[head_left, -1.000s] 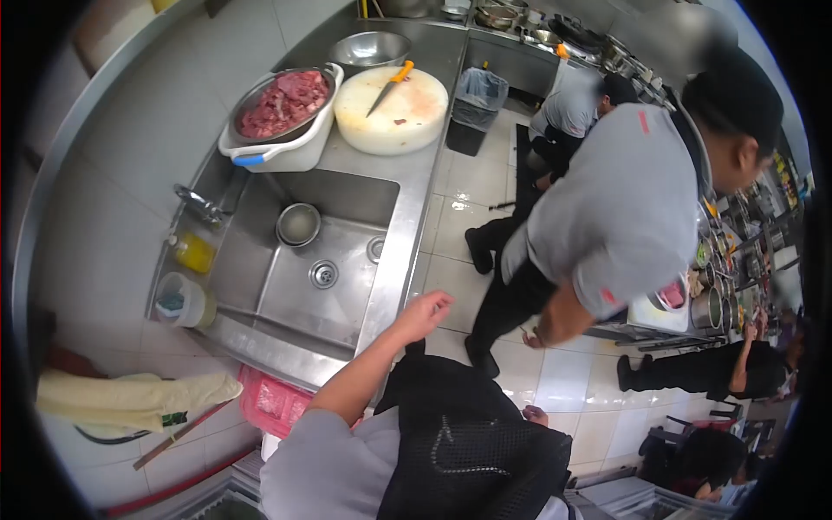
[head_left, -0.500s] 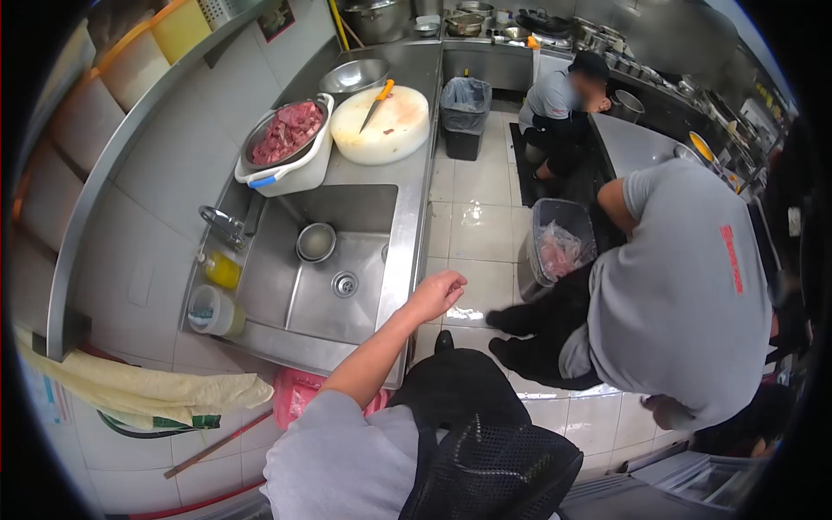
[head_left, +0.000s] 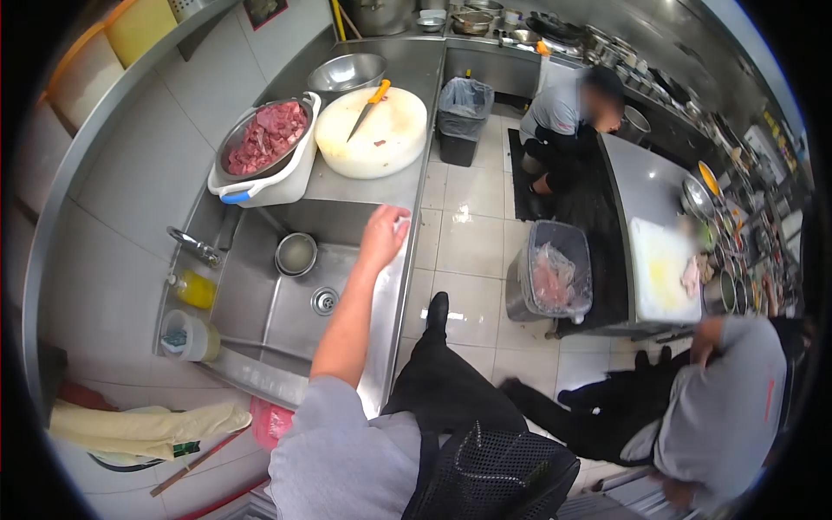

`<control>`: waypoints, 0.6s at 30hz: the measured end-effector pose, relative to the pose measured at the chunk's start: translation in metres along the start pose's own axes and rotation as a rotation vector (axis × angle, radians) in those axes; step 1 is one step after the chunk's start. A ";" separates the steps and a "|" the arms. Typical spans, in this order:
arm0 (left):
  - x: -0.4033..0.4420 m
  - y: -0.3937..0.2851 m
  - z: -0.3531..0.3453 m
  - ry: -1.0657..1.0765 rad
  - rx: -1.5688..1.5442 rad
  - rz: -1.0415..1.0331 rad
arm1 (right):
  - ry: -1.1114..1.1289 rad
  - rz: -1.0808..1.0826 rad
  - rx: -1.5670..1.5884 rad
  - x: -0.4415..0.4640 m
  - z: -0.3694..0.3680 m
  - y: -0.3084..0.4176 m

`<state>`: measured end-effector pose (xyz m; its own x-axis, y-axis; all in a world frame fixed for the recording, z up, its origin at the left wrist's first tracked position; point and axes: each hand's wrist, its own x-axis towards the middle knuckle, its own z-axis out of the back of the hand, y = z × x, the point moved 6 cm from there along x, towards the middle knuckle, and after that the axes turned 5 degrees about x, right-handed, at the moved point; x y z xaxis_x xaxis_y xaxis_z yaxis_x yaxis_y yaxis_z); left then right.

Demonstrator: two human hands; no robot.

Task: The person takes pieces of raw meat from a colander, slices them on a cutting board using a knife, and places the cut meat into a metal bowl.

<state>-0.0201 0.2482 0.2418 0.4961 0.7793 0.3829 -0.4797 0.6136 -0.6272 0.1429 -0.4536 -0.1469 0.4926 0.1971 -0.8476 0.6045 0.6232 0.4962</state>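
Observation:
My left hand (head_left: 384, 236) hangs over the metal counter edge at the sink's right side, its fingers loosely bent, a small gap at the thumb and nothing recognisable held. Below it is the steel sink (head_left: 260, 303), with a small metal bowl (head_left: 296, 255) inside. Beyond the hand, a thick round chopping board (head_left: 390, 156) carries an orange-handled knife (head_left: 370, 108). To its left, a metal bowl of raw meat chunks (head_left: 269, 139) rests on a white tub (head_left: 290, 186). My right hand is out of view.
A grey bin with bagged meat (head_left: 551, 282) stands on the floor to the right. One person (head_left: 563, 121) crouches beyond it; another (head_left: 724, 407) bends at lower right. A white cutting board (head_left: 663, 273) lies on the right counter. A black bin (head_left: 459, 130) stands ahead.
My left hand has swung forward and left, from above the floor to over the counter edge. My view has advanced. The nearer person now appears lower and farther right, uncovering the white cutting board.

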 end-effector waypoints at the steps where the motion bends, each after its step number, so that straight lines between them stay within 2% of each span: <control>1: 0.022 0.017 0.004 -0.028 -0.001 0.049 | 0.004 -0.005 -0.026 0.011 -0.004 0.018; 6: 0.146 0.099 0.007 -0.155 0.055 0.119 | 0.026 -0.035 -0.221 0.065 -0.028 0.130; 8: 0.196 0.120 -0.002 -0.207 0.122 -0.006 | 0.020 -0.039 -0.346 0.083 -0.030 0.178; 9: 0.217 0.141 -0.013 -0.129 0.183 0.074 | 0.016 -0.034 -0.416 0.089 -0.031 0.207; 11: 0.247 0.169 -0.028 -0.112 0.213 0.109 | -0.008 0.058 -0.644 0.106 -0.033 0.273; 13: 0.266 0.185 -0.042 -0.066 0.277 0.117 | -0.032 0.373 -0.837 0.113 -0.059 0.378; 14: 0.272 0.188 -0.044 -0.065 0.276 0.133 | 0.001 0.663 -0.850 0.106 -0.090 0.454; 16: 0.277 0.190 -0.054 0.056 0.341 0.129 | 0.048 1.027 -0.869 0.100 -0.167 0.580; 17: 0.276 0.189 -0.053 -0.064 0.313 0.075 | 0.115 1.114 -0.893 0.099 -0.209 0.636; 18: 0.277 0.185 -0.051 -0.069 0.320 0.084 | 0.174 0.946 -0.990 0.050 -0.270 0.708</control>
<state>0.0659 0.5708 0.1972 0.4008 0.8287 0.3907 -0.7248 0.5476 -0.4180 0.4270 0.2019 0.1114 0.3347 0.8883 -0.3145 -0.6421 0.4592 0.6138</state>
